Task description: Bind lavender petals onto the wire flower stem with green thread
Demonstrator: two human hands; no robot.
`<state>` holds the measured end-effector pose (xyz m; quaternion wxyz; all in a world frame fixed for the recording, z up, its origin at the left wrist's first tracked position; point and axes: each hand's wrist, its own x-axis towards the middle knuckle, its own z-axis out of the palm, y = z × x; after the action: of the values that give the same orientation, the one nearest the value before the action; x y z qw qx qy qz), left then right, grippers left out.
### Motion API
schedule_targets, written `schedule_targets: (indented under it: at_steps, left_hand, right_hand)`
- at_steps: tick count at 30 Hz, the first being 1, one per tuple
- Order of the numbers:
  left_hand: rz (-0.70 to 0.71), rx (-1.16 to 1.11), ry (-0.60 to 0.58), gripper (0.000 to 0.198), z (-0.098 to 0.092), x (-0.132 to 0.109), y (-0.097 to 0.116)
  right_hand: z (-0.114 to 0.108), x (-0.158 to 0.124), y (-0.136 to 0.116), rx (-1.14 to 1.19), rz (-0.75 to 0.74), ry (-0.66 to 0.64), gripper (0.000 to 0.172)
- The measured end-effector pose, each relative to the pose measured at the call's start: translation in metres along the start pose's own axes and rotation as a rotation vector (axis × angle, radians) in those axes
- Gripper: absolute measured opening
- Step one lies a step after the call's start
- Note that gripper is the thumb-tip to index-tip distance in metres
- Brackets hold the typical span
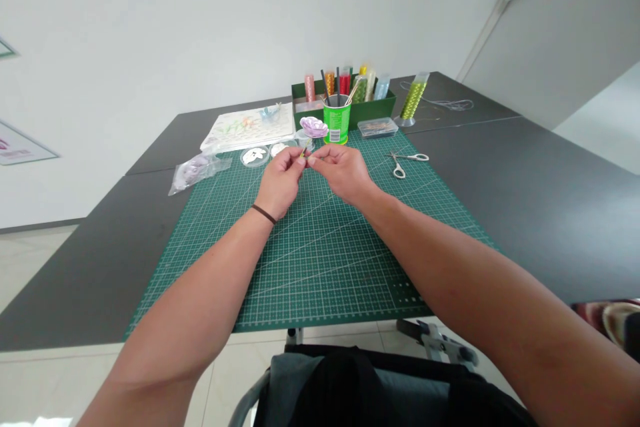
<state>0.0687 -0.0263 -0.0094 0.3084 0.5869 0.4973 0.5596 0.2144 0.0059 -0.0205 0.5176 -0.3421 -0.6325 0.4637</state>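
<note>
A pale purple artificial flower (314, 127) stands above my fingertips on a thin green stem. My left hand (281, 180) pinches that stem between thumb and forefinger. Beside it, my right hand (345, 172) has its thumb and forefinger pressed together at the stem's right side; whatever sits between those fingertips is too small to make out. Both hands are over the green cutting mat (320, 267), a little in front of a bright green can (337, 121) holding dark sticks and brushes.
A dark green box (380, 109) of coloured wire spools is at the back, with a yellow-green spool (414, 99) to its right. Scissors (407, 161) and a clear case (377, 127) lie at right. Left are a plastic bag (195, 172), a white sheet (240, 128) and a dish of white pieces (255, 156).
</note>
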Motion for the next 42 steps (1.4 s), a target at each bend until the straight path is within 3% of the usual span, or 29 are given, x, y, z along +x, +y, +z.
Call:
schedule_targets:
  at_steps: [4,16,42]
  left_hand:
    - [-0.102,-0.094,-0.013,0.021,-0.0014,0.0004,0.0040]
    - [-0.156,-0.101,-0.025,0.012,-0.0010,0.0008,0.0074]
    - [-0.020,0.039,0.084,0.013,-0.0024,0.0005,-0.0021]
  right_hand:
    - [0.0013,0.0000,-0.0009,-0.010,0.001,-0.013,0.016]
    - [-0.0025,0.0022,0.0026,-0.027,0.013,-0.033,0.017]
    - [0.0037,0.0020,0.0013,0.008,0.023,0.041,0.017]
